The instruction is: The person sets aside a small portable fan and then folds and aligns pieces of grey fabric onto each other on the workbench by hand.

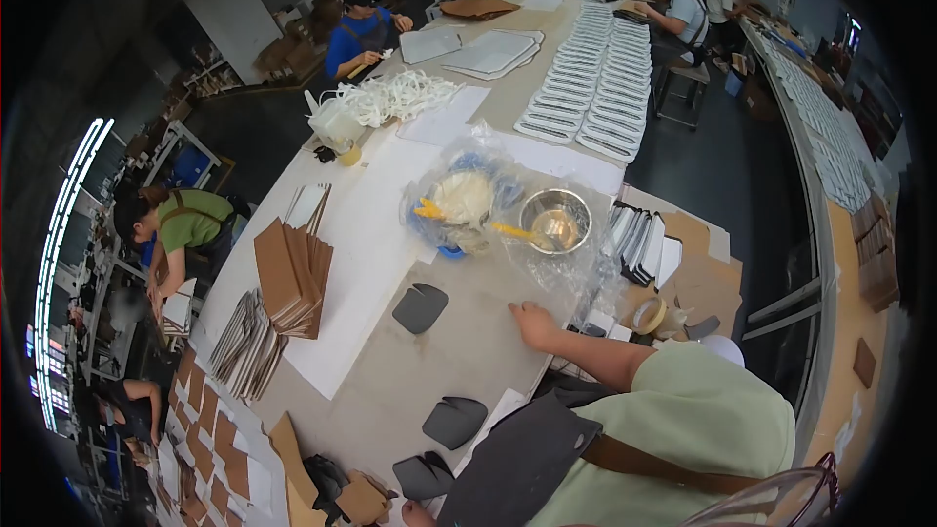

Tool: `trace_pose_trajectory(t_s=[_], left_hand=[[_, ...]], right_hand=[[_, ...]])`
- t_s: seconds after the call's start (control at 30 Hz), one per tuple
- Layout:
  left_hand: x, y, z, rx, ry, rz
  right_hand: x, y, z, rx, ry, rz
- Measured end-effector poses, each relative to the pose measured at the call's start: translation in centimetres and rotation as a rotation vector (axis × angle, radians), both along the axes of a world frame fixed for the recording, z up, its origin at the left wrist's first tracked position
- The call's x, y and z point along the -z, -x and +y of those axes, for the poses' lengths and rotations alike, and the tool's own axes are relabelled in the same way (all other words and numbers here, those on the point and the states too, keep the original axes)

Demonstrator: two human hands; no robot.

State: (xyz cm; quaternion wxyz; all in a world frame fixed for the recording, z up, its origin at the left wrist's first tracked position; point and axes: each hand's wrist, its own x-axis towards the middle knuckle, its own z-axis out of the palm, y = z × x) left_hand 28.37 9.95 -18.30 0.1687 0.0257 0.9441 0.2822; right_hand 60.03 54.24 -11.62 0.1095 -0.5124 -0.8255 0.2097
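Note:
My right hand (532, 323) rests on the grey tabletop near its edge, with the fingers curled in and nothing visible in them. At the bottom edge of the view, only a small part of my left hand (416, 513) shows, its fingers hidden. Just above it lies a dark, rounded flat piece with a notch (422, 477). A similar dark piece (455, 423) lies a little farther up. Another notched dark piece (421, 307) lies left of my right hand.
Beyond my right hand stand a metal bowl (554, 222) with a yellow-handled tool and a plastic-wrapped container (463, 197). Brown panels (293, 278) stack at left. Tape (648, 315) lies right. White strips (400, 98) and rows of pale pieces (595, 78) cover the far table; several people work around.

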Motion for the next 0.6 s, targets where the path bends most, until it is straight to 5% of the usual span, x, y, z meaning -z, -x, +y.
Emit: trace_pose_trajectory(t_s=[0.17, 0.27, 0.6], left_hand=[[1.9, 0.4, -2.9, -0.074, -0.116, -0.024], [-4.6, -2.9, 0.8, -0.133, -0.133, 0.035], [-4.5, -4.3, 0.8, -0.17, -0.193, 0.191]], right_hand=[[-0.1, 0.0, 0.5, 0.028, 0.032, 0.013], [0.6, -0.1, 0.3, 0.015, -0.004, 0.049], [0.5, 0.8, 0.6, -0.013, -0.005, 0.039]])
